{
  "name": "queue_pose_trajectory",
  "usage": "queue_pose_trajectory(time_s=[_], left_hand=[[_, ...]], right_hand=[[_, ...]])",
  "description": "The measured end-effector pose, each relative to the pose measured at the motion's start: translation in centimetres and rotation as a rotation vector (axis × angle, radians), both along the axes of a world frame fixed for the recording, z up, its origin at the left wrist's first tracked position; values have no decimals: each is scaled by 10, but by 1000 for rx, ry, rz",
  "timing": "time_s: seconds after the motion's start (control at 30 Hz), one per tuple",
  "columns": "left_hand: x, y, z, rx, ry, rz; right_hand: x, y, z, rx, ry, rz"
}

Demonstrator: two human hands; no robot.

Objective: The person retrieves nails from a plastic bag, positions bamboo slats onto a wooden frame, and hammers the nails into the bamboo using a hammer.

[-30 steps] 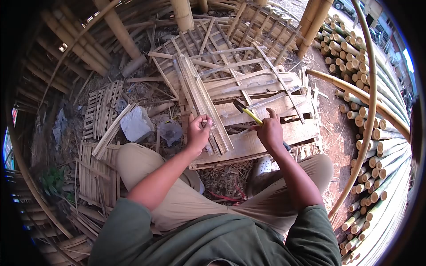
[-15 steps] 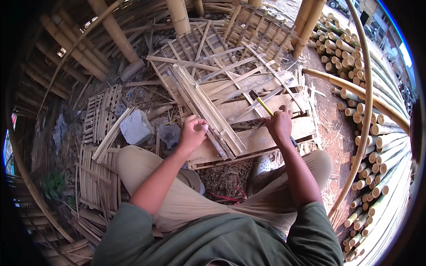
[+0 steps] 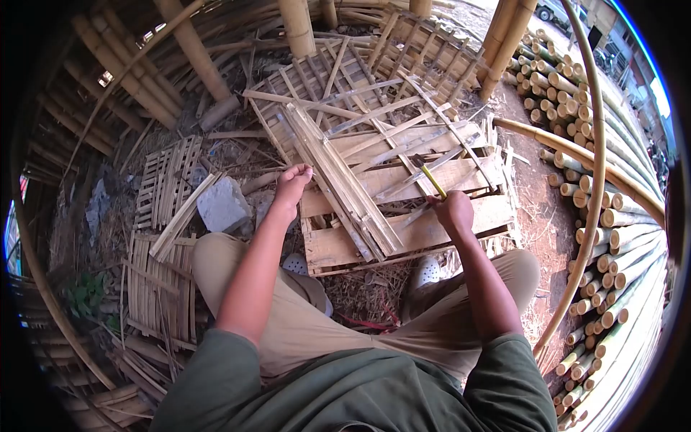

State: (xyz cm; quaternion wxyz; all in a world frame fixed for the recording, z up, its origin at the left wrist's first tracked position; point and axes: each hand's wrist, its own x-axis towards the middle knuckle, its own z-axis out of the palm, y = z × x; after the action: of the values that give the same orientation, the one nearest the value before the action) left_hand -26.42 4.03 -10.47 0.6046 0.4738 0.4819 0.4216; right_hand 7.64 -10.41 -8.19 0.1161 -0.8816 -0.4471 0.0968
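My right hand (image 3: pixel 453 213) is closed around the grip of a hammer (image 3: pixel 433 181) with a yellow shaft. Its dark head points up and away from me, over the wooden planks (image 3: pixel 410 181). My left hand (image 3: pixel 292 189) is raised beside a bundle of long split-bamboo strips (image 3: pixel 344 186), thumb and fingertips pinched together. Whatever is between those fingertips is too small to name. The strips lie slantwise across a low platform of wide boards (image 3: pixel 337 246) in front of my knees.
Slatted bamboo panels (image 3: pixel 432 54) and loose slats lie at the far side. A pale stone block (image 3: pixel 223 205) sits to the left, near small slatted panels (image 3: pixel 167 180). Stacked bamboo poles (image 3: pixel 619 245) fill the right, with a curved pole (image 3: pixel 592 144) in front.
My left hand has moved up and to the left, away from the strips' near part. My right hand has lowered slightly, with the hammer still in it.
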Motion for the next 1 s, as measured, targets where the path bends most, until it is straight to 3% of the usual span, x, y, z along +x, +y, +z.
queue_pose_trajectory(time_s=[0.23,0.43,0.6,0.77,0.83,1.0], left_hand=[[6,4,-6,42,-55,-40],[14,3,-7,80,-162,78],[22,-7,6,106,-71,148],[27,-24,-1,115,49,285],[27,-37,11,108,85,290],[11,-62,28,30,123,191]], right_hand=[[4,0,-11,125,155,-11],[7,1,-21,255,201,-66],[14,3,-9,399,411,-54],[25,15,-5,480,457,-4],[26,20,6,433,570,-28],[51,52,-25,520,559,104]])
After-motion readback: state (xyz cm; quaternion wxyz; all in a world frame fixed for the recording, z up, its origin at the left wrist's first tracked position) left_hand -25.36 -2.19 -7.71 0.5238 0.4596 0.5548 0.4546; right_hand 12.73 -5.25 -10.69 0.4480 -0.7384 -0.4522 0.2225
